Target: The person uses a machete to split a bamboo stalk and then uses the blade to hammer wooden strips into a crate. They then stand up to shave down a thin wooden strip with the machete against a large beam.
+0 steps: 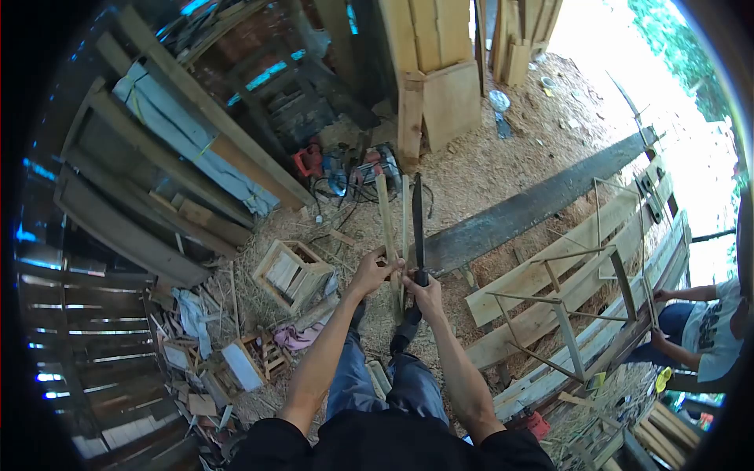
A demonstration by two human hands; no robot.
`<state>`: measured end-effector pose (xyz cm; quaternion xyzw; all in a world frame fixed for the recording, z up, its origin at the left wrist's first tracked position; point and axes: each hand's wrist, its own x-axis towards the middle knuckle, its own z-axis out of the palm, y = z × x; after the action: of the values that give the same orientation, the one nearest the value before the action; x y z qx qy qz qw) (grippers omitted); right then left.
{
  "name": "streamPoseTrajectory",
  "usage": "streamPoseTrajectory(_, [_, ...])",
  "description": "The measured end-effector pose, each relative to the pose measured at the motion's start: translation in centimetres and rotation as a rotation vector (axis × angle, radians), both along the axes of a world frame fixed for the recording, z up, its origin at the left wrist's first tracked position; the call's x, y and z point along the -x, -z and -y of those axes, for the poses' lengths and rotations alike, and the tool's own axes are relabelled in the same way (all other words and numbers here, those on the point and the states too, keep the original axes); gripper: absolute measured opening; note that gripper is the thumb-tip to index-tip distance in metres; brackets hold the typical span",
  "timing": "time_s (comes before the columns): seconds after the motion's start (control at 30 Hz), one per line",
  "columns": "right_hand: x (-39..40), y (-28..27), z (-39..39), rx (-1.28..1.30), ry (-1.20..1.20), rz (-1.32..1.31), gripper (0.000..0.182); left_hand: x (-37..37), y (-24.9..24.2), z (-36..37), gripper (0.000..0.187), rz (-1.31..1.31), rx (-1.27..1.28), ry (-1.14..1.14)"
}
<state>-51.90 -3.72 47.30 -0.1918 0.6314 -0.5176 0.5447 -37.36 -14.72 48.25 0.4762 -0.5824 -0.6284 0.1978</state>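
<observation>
In front of my legs, my left hand (371,275) is closed around a thin wooden strip (386,216) that points away from me. A second thin strip (405,212) runs beside it, between the first strip and the blade, its lower part passing between my hands. My right hand (425,293) grips the black handle of a long dark-bladed machete (419,224), held upright with its tip pointing away from me. Both hands are close together, with the blade just right of the strips.
A long dark plank (526,212) reaches right over sawdust. Wooden frames (561,330) stand on boards at right, where another person (711,322) sits. Red power tools (309,159) and cables lie ahead. A wooden box (292,275) and offcuts (203,404) litter the left floor.
</observation>
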Motion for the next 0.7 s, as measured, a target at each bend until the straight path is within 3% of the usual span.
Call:
streamPoseTrajectory(0.1, [-3.1, -2.4, 0.5, 0.009, -0.113, -0.151, 0.024, -2.1, -6.5, -1.2, 0.042, -0.030, 0.017, -0.030])
streamPoseTrajectory(0.17, [-5.2, -5.4, 1.2, 0.039, -0.142, -0.152, 0.020, -4.7, -8.4, -1.0, 0.040, 0.049, 0.026, -0.037])
streamPoseTrajectory(0.23, [-7.0, -4.2, 1.9, 0.133, -0.155, -0.229, 0.018, -7.2, -9.1, -0.8, 0.038, 0.118, 0.045, -0.031])
streamPoseTrajectory(0.3, [-8.3, -2.6, 3.7, 0.240, -0.167, -0.306, 0.017, -10.0, -9.2, -0.8, 0.028, -0.160, -0.024, -0.189])
streamPoseTrajectory(0.37, [-9.4, -2.0, 5.5, 0.118, -0.141, -0.159, 0.013, -13.7, -10.3, -0.4, 0.026, -0.262, -0.061, -0.324])
streamPoseTrajectory(0.4, [-10.2, -4.9, 6.4, 0.131, -0.091, 0.041, 0.012, -15.7, -10.9, -0.2, 0.024, -0.362, -0.105, -0.440])
streamPoseTrajectory(0.5, [-10.6, -0.1, 8.7, 0.169, -0.101, -0.076, 0.016, -21.9, -13.2, 0.7, 0.024, -0.483, -0.175, -0.615])
streamPoseTrajectory(0.63, [-12.9, -4.0, 11.0, 0.137, -0.110, -0.171, 0.019, -31.6, -9.9, 2.5, 0.029, -0.540, -0.171, -0.784])
streamPoseTrajectory(0.7, [-13.7, -5.3, 11.9, 0.127, -0.131, 0.057, 0.020, -36.1, -8.9, 3.3, 0.028, -0.386, -0.138, -0.654])
